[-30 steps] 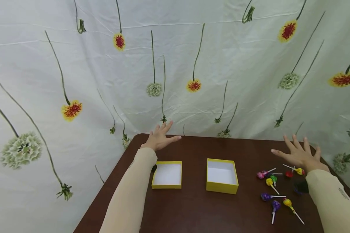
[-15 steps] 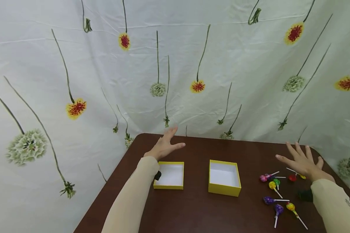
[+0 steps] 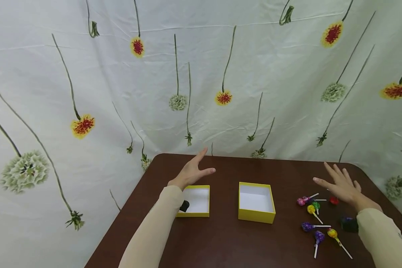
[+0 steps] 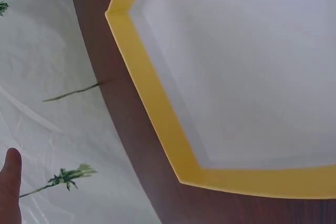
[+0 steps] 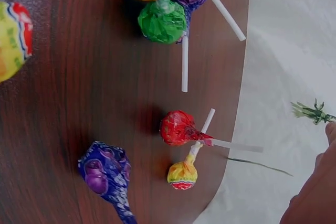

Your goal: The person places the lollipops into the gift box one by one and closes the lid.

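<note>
In the head view my left hand (image 3: 191, 172) hovers with fingers extended and thumb spread, holding nothing. It is just beyond a shallow yellow box lid (image 3: 192, 214) with a white inside, which fills much of the left wrist view. My right hand (image 3: 343, 188) is also spread and holds nothing, above the right side of the table. Wrapped lollipops lie scattered below it, among them a red lollipop (image 5: 177, 128), a green lollipop (image 5: 164, 23) and a purple lollipop (image 5: 105, 171). My right hand and forearm hide some of them in the head view.
A deeper yellow box (image 3: 256, 215), open at the top and white inside, stands between the lid and the lollipops. All rest on a dark brown table (image 3: 221, 242). Behind it hangs a white cloth (image 3: 201, 74) printed with flowers.
My left hand has moved slightly right and turned, its fingers now closer together. The right hand has turned a little, its fingers less fanned. The lid, box and lollipops stay put.
</note>
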`<action>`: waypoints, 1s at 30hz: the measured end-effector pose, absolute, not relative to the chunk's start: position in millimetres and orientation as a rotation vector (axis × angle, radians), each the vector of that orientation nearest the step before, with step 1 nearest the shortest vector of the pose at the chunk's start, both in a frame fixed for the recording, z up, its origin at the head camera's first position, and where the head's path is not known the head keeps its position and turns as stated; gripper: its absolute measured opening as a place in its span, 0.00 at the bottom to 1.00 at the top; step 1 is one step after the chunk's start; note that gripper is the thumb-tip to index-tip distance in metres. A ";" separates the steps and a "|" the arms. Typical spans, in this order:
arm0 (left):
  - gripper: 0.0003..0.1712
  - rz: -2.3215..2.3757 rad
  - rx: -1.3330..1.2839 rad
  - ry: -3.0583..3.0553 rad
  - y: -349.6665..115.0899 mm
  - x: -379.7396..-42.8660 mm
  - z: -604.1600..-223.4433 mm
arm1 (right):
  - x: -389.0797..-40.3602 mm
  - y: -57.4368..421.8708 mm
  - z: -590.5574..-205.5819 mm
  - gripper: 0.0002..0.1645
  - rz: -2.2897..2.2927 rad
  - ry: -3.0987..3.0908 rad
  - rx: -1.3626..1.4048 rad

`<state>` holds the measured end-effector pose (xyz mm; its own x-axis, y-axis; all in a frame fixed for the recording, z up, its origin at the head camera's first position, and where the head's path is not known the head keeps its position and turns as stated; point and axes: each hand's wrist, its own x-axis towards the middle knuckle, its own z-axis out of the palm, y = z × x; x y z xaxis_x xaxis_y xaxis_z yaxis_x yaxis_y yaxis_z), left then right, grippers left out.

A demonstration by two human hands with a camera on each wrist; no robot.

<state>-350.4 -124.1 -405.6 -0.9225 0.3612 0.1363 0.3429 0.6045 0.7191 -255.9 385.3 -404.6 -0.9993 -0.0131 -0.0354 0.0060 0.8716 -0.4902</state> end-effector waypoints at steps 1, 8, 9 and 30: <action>0.54 1.257 0.620 2.789 -123.1 -349.5 -406.7 | -256.2 384.8 -405.9 0.59 -0.791 3.004 -0.010; 0.52 1.257 0.688 2.774 -114.5 -343.7 -410.3 | -256.4 382.5 -412.2 0.58 -0.789 3.026 -0.046; 0.53 1.252 0.702 2.772 -112.8 -342.8 -410.4 | -255.9 381.7 -412.7 0.57 -0.787 3.028 -0.054; 0.53 1.195 0.852 2.665 -85.0 -323.9 -425.2 | -251.3 357.4 -428.0 0.35 -0.788 3.024 -0.343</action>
<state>-323.9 -85.0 -425.2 -0.8386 0.5284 0.1324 0.4503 0.5356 0.7144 -251.3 357.4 -428.0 -0.9762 -0.2093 0.0571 -0.2106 0.8506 -0.4818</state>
